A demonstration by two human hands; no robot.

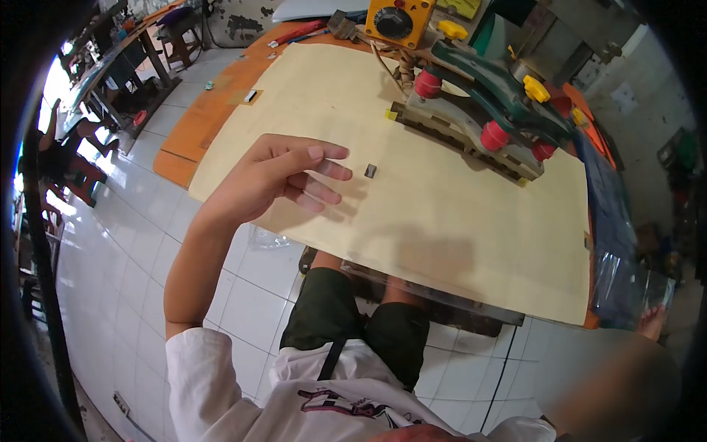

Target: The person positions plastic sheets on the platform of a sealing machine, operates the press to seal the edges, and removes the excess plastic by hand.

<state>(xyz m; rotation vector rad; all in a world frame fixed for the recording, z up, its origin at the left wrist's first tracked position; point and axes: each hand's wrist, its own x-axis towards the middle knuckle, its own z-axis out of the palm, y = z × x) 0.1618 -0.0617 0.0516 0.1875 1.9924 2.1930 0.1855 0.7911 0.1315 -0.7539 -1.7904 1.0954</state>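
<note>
My left hand hovers over the cream board, its fingers apart and holding nothing. Just right of those fingertips lies a small dark grey rectangular piece on the board. At the far right edge, my right hand is only partly visible. Its fingers close on a piece of clear plastic, beside more clear plastic packaging hanging at the table's side. A blurred patch covers part of the right forearm.
A green and grey clamp-like machine with red and yellow knobs stands at the back right. Behind it is a yellow box with a black dial. A red pen-like tool lies at the orange table's back edge. White tiles cover the floor.
</note>
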